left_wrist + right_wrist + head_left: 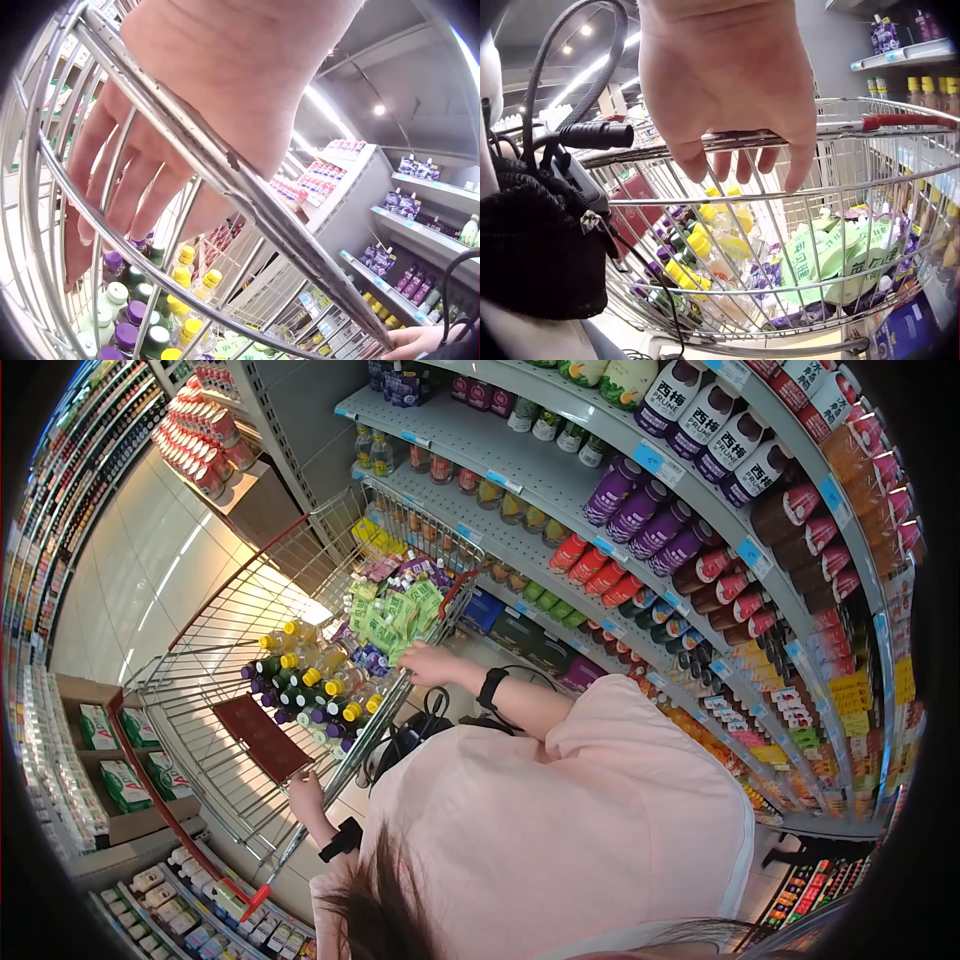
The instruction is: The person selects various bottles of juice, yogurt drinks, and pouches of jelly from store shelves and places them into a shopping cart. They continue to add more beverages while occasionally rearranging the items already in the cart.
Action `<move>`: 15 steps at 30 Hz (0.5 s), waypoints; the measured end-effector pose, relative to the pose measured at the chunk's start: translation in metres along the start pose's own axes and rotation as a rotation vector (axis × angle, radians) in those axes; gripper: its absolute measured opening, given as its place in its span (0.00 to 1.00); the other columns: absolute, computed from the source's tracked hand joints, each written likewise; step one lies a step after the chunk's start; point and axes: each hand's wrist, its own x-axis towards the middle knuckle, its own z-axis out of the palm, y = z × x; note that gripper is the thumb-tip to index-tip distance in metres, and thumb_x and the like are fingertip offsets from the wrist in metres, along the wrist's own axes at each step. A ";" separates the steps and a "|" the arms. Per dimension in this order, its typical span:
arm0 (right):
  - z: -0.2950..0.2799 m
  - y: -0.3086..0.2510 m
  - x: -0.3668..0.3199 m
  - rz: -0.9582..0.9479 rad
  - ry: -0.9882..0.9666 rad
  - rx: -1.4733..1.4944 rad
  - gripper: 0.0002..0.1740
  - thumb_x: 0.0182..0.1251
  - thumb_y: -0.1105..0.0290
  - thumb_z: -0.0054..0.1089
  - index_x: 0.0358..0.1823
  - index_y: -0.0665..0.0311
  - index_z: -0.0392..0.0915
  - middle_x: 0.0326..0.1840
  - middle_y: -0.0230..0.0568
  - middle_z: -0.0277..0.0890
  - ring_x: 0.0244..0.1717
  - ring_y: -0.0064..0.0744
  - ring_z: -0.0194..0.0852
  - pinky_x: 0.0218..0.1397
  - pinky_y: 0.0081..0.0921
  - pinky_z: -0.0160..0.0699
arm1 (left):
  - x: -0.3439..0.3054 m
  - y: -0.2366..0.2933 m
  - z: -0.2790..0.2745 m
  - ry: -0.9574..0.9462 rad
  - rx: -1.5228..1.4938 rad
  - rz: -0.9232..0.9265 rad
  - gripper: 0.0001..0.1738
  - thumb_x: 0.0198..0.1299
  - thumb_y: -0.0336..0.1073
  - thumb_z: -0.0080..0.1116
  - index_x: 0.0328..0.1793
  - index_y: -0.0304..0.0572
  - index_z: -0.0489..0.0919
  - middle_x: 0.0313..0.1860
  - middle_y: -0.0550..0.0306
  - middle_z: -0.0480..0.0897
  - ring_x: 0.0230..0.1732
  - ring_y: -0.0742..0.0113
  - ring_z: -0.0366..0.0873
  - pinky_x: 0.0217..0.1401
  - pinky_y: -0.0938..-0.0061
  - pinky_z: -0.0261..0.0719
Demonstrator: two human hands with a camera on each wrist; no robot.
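Observation:
A wire shopping cart (215, 622) stands beside the person. Their left hand (307, 797) lies at the cart's near rim; in the left wrist view its fingers (146, 196) hang fairly straight inside the wires, near a dark red panel (262, 738). Farther along the side, the right hand (735, 97) holds the metal rim from above, fingers bent over it. Inside the cart, bottles with yellow caps (353, 711) and bottles with purple or pale caps (126, 337) stand in a cluster. Beside them lie green pouches (385, 622) and purple pouches (769, 279).
Shelves along the right hold purple bottles (655, 538), red-capped bottles (600, 575) and prune packs (715, 435). Stacked red-and-white cans (205, 445) stand beyond the cart. Cartons (130, 760) are at left. A black bag (540, 255) with a cable hangs by the person.

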 end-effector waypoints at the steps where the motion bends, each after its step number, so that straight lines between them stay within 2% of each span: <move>1: 0.002 0.001 -0.001 -0.011 0.028 -0.009 0.19 0.51 0.69 0.55 0.48 0.56 0.72 0.46 0.35 0.69 0.53 0.40 0.60 0.53 0.34 0.68 | -0.001 0.001 -0.001 0.010 -0.004 -0.005 0.18 0.53 0.47 0.52 0.43 0.45 0.81 0.36 0.49 0.82 0.42 0.52 0.79 0.46 0.62 0.74; 3: 0.006 0.002 -0.003 -0.033 0.084 -0.027 0.21 0.49 0.70 0.55 0.48 0.55 0.71 0.47 0.35 0.68 0.53 0.40 0.60 0.54 0.34 0.68 | -0.002 0.002 -0.001 0.021 -0.001 -0.008 0.18 0.53 0.47 0.52 0.43 0.45 0.81 0.36 0.49 0.82 0.41 0.52 0.79 0.46 0.62 0.74; 9: 0.003 0.001 -0.004 -0.045 0.083 -0.042 0.22 0.47 0.72 0.56 0.49 0.56 0.70 0.47 0.35 0.67 0.55 0.39 0.60 0.55 0.34 0.69 | 0.001 -0.002 0.002 0.040 0.006 -0.010 0.19 0.53 0.48 0.51 0.44 0.45 0.81 0.37 0.49 0.82 0.41 0.51 0.79 0.46 0.62 0.74; 12: 0.000 -0.001 -0.005 -0.065 0.078 -0.008 0.22 0.47 0.74 0.57 0.48 0.61 0.69 0.46 0.39 0.66 0.55 0.42 0.59 0.54 0.34 0.69 | 0.000 -0.001 0.003 0.044 0.005 -0.016 0.19 0.53 0.48 0.51 0.44 0.46 0.81 0.37 0.49 0.81 0.41 0.51 0.79 0.46 0.62 0.74; 15: -0.003 -0.004 -0.006 -0.038 0.057 -0.001 0.23 0.47 0.74 0.57 0.49 0.61 0.69 0.47 0.39 0.66 0.55 0.42 0.59 0.54 0.33 0.69 | -0.003 0.002 -0.001 0.047 0.008 -0.027 0.18 0.53 0.48 0.51 0.44 0.46 0.80 0.38 0.49 0.81 0.42 0.51 0.79 0.46 0.62 0.74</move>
